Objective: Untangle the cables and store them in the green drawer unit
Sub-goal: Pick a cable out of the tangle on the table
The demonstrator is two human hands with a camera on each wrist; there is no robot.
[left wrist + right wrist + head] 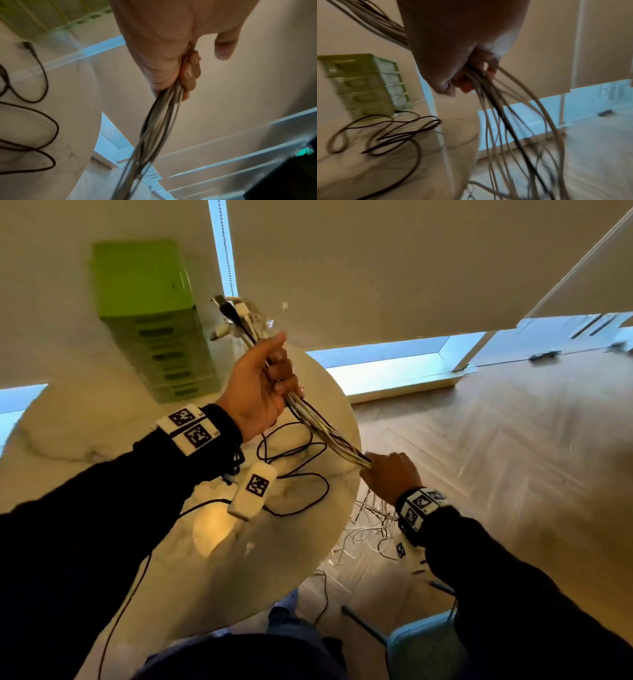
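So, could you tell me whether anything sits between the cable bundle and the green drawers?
Nothing visible does. Both hands grip the cable bundle beside the green drawers; the drawers look closed, and a loose black cable lies nearer on the table.

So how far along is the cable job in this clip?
Early. Done: one black cable lies apart on the table. In hand: the left hand grips the bundle near its plugs, and the right hand grips it lower down, loose ends trailing to the floor. Left: separating the bundle; the drawer unit looks closed.
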